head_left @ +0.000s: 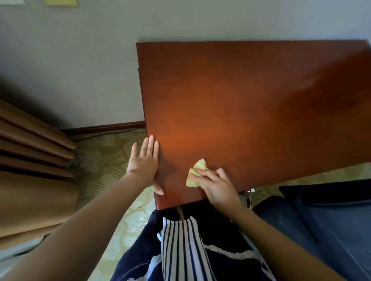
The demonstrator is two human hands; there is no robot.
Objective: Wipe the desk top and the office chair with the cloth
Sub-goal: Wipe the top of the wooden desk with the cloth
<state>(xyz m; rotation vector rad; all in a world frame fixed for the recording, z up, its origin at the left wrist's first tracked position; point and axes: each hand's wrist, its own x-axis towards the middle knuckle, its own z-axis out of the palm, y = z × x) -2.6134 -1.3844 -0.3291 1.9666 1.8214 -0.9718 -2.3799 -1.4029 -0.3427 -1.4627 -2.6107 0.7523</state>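
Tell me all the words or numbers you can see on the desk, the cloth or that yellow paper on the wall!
There are none to read.
Desk: plain wood, no label.
Cloth: plain yellow, no print.
Yellow paper: cut off by the top edge, no writing shows.
Striped top: only stripes, no letters.

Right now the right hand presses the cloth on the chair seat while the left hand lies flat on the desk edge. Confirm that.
One point is wrong: the cloth lies on the desk, not on the chair. The head view shows the right hand pressing it there, the left hand flat on the desk edge.
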